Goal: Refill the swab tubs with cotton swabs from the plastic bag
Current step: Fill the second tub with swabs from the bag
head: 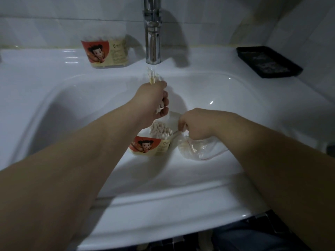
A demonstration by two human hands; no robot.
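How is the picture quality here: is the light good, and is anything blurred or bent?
Head view: dim, bluish light; white glare streaks on the sink rim; the faucet throws a dark shadow to its right; the cotton swabs in the left hand are smeared by blur; the wide lens bends the sink's front edge.

Sink point(163, 205): white glossy ceramic, with a wide rim and a deep rounded basin.
Faucet point(153, 42): chrome, upright at the back rim's middle, spout over the basin.
Tray point(268, 62): black, shallow and rectangular, on the back right corner of the rim, well apart from the faucet.
Wall point(54, 19): pale tiles behind the sink.
Floor point(181, 241): dark, seen below the front edge.
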